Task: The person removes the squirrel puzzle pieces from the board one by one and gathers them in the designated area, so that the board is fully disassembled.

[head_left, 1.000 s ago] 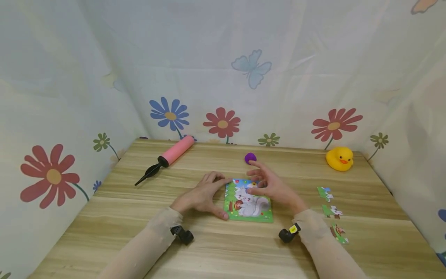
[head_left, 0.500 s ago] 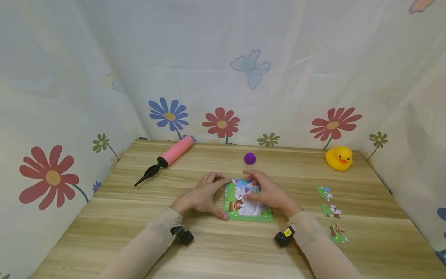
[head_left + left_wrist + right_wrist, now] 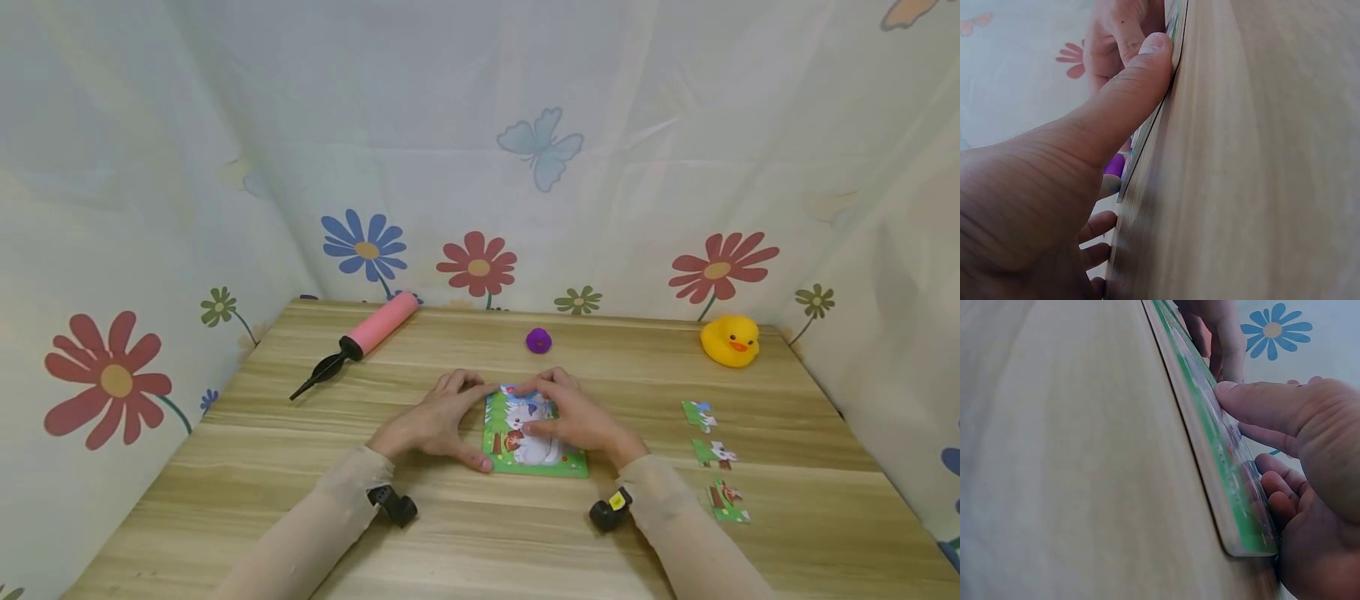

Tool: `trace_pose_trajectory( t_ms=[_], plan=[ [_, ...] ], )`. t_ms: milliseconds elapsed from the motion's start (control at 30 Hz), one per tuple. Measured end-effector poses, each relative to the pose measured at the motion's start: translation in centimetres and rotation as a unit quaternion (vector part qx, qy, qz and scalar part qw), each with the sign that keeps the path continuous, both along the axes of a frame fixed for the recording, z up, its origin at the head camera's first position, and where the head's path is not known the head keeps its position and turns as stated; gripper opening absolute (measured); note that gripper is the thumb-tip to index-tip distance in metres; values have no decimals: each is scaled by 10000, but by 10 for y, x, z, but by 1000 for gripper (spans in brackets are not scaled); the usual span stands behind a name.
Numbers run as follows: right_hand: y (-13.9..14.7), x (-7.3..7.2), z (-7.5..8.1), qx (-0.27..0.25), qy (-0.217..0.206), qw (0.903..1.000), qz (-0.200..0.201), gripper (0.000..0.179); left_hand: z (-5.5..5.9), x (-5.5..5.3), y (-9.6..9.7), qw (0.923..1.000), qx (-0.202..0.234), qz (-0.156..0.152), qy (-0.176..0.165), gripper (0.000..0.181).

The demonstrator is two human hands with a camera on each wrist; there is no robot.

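Observation:
A small flat jigsaw puzzle [image 3: 517,462] with a white squirrel on green lies on the table. My left hand [image 3: 438,421] rests along its left side. Its thumb touches the lower left corner and its index finger the upper left corner. My right hand [image 3: 581,421] lies over the right part of the puzzle, its thumb and index fingertips on the picture. In the right wrist view, that thumb [image 3: 1260,400] touches the puzzle face and the other fingers bend near its edge. The upper right of the picture is hidden under the right hand.
Three loose puzzle pieces, the middle piece [image 3: 714,454] among them, lie to the right. Behind the puzzle sits a small purple object [image 3: 538,340]. A yellow rubber duck [image 3: 731,340] stands at back right, and a pink hand pump [image 3: 382,323] lies at back left.
My right hand has come down onto the puzzle from above, its fingers drawing left to the top edge. The left hand has stayed in place.

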State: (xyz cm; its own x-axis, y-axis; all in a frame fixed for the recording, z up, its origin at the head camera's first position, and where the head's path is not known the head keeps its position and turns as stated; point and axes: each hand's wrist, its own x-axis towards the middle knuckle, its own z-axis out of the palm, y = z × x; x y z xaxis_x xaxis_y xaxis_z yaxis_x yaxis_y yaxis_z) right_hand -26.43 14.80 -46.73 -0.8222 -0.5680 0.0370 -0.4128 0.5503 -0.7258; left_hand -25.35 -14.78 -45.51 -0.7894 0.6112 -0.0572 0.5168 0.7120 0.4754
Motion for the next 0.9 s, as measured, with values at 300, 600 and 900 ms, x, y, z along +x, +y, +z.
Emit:
trace_pose_trajectory(
  t_ms=[300, 600, 900],
  plan=[
    [-2, 0, 2, -45, -54, 10000, 13, 44, 0, 0, 0, 10000, -18, 5, -4, 123],
    [-2, 1, 3, -67, -165, 9998, -111, 43, -1, -1, 1, 10000, -24, -9, 30, 123],
    [-1, -1, 3, -95, -210, 9996, -131, 51, -2, -1, 1, 10000, -12, 44, 10, 123]
  ],
)
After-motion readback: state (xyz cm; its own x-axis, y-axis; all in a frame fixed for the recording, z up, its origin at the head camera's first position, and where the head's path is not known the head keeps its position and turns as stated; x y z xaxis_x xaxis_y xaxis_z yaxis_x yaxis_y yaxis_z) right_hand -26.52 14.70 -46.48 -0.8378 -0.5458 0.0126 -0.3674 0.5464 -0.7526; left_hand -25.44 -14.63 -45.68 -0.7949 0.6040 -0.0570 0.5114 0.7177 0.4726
